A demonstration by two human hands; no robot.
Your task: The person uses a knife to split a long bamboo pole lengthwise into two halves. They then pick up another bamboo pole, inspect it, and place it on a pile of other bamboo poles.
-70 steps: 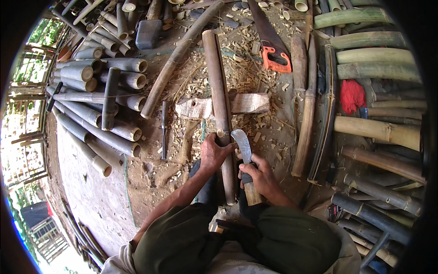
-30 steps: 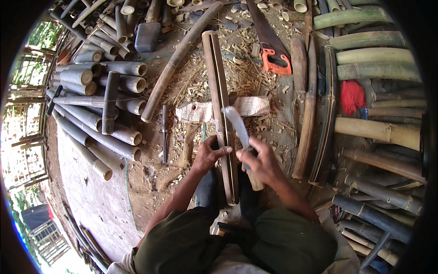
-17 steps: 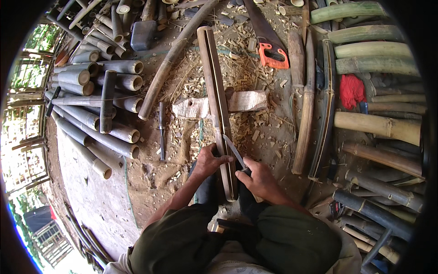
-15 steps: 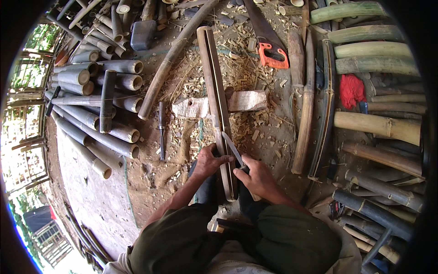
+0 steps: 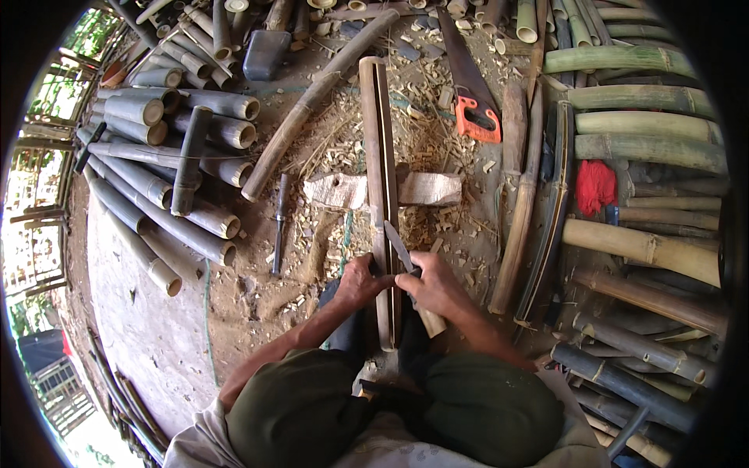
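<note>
A long brown bamboo pole point(image 5: 371, 117), split by a slot along its length, runs away from me between my knees. Its middle lies across a pale, hewn wooden block point(image 5: 429, 189) on the ground. My left hand point(image 5: 361, 282) is closed around the pole's near part from the left, thumb reaching across it. My right hand point(image 5: 433, 285) grips a knife point(image 5: 399, 245), whose grey blade slants up against the pole's right side near the slot. The butt of the knife's wooden handle point(image 5: 431, 321) shows below the right hand.
Wood chips point(image 5: 437, 148) cover the ground around the block. A handsaw with an orange handle point(image 5: 460, 119) lies at the far right, a chisel point(image 5: 280, 226) at the left. Dark bamboo lengths point(image 5: 195, 226) are piled left; green ones point(image 5: 640, 99) and a red cloth point(image 5: 596, 187) lie right.
The whole view has shifted slightly. My right hand has turned a little, so more of the knife's handle shows below it. Both hands keep their holds.
</note>
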